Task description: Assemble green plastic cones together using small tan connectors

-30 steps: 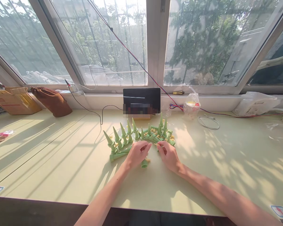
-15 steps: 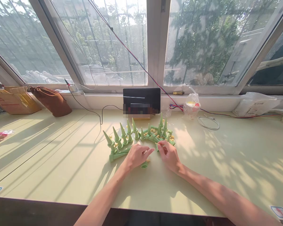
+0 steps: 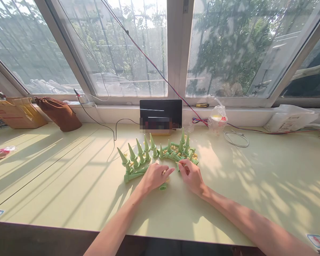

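My left hand (image 3: 156, 175) is closed, palm down, around a green plastic spike (image 3: 163, 186) whose hollow round end shows below my fingers. Most of that spike is hidden by the hand. A small pale yellow piece (image 3: 177, 163) is pinched at the fingertips of my right hand (image 3: 191, 175), beside the heap. In front of my hands, a row of green cone-shaped spikes (image 3: 132, 156) stands upright on the left. More green spikes (image 3: 173, 155) lie piled on the right with several small yellow pieces (image 3: 194, 155) among them.
A dark-screened device (image 3: 160, 110) stands at the back of the table (image 3: 69, 185). Left of it are a brown cloth bag (image 3: 60, 113) and an open cardboard box (image 3: 17, 113). A plastic-wrapped cup (image 3: 217, 119), a coiled cable (image 3: 236, 139) and a white bag (image 3: 289, 119) lie to the right.
My left hand and the spike's open end have shifted very slightly. My right hand keeps its pinch in nearly the same place.
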`<state>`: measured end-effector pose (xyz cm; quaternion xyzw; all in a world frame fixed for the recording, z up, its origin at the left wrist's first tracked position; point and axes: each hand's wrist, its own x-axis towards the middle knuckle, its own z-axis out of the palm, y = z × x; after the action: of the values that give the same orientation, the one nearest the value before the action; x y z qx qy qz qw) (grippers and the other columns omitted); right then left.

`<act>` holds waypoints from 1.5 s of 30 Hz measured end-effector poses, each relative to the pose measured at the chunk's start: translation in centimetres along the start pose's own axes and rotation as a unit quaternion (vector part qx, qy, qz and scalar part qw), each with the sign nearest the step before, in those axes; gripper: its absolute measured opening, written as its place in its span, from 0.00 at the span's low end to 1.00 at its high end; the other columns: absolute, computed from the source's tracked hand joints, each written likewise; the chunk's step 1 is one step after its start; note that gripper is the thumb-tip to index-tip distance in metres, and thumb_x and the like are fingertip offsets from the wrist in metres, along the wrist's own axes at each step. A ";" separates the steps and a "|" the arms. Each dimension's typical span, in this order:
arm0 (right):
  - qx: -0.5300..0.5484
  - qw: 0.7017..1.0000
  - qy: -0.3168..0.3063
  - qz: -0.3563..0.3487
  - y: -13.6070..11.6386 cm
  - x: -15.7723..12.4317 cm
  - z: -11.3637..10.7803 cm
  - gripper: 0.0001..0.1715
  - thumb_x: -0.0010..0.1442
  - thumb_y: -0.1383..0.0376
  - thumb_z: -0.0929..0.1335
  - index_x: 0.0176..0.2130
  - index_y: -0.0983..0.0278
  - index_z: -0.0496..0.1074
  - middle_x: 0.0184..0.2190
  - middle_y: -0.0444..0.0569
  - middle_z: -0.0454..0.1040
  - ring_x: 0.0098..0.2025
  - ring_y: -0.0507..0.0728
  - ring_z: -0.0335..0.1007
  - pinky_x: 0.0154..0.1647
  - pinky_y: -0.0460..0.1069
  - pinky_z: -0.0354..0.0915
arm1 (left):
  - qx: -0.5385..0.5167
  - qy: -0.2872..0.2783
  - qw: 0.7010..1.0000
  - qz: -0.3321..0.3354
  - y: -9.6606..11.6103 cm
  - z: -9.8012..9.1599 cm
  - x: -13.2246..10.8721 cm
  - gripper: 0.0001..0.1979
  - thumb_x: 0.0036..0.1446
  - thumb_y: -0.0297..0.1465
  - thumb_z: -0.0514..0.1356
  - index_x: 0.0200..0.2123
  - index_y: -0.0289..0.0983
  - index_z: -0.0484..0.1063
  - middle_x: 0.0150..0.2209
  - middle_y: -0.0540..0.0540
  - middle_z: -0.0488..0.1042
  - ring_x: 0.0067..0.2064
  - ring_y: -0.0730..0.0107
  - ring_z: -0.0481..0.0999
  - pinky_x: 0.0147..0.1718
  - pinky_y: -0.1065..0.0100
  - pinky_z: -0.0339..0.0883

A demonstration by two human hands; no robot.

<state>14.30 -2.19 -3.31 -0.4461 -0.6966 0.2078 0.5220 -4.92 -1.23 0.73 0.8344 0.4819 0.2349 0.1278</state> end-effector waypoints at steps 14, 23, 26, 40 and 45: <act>0.007 1.000 -0.003 0.003 -0.3 0.1 -0.1 0.12 0.68 0.58 0.63 0.40 0.63 0.70 0.23 0.41 0.67 0.19 0.49 0.54 0.20 0.46 0.56 | -0.032 0.004 0.999 -0.008 -0.5 -0.3 -0.1 0.25 0.66 0.41 0.50 0.19 0.37 0.48 0.18 0.57 0.45 0.26 0.72 0.40 0.28 0.71 0.49; 0.009 1.000 -0.003 -0.001 -0.2 0.1 -0.1 0.11 0.68 0.59 0.63 0.40 0.63 0.69 0.24 0.42 0.68 0.19 0.49 0.55 0.20 0.46 0.56 | -0.025 -0.021 0.999 -0.009 -0.8 -0.3 -0.1 0.26 0.66 0.42 0.51 0.19 0.37 0.47 0.21 0.56 0.40 0.28 0.71 0.38 0.30 0.70 0.50; 0.010 1.000 -0.004 -0.002 -0.2 0.1 0.0 0.11 0.68 0.59 0.63 0.40 0.64 0.69 0.24 0.42 0.68 0.19 0.49 0.55 0.20 0.46 0.56 | -0.024 -0.026 0.999 -0.009 -0.8 -0.3 -0.1 0.26 0.66 0.41 0.50 0.19 0.37 0.47 0.21 0.56 0.40 0.27 0.71 0.38 0.27 0.69 0.46; 0.006 1.000 -0.006 0.004 -0.2 0.1 -0.1 0.12 0.68 0.57 0.63 0.40 0.63 0.70 0.24 0.43 0.68 0.19 0.49 0.55 0.20 0.46 0.56 | -0.003 -0.016 1.000 0.015 -0.9 -0.4 -0.2 0.26 0.65 0.42 0.52 0.18 0.38 0.49 0.19 0.55 0.40 0.25 0.72 0.37 0.23 0.67 0.41; 0.004 1.000 -0.007 0.002 -0.2 0.2 -0.1 0.12 0.68 0.58 0.63 0.40 0.63 0.70 0.25 0.43 0.69 0.19 0.49 0.56 0.20 0.46 0.56 | 0.004 -0.016 1.000 0.009 -0.8 -0.4 -0.2 0.26 0.65 0.42 0.52 0.18 0.38 0.51 0.18 0.55 0.42 0.24 0.72 0.38 0.22 0.68 0.42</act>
<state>14.29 -2.15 -3.05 -0.4440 -0.6982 0.2149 0.5187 -5.81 -1.01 0.65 0.8428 0.4731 0.2211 0.1303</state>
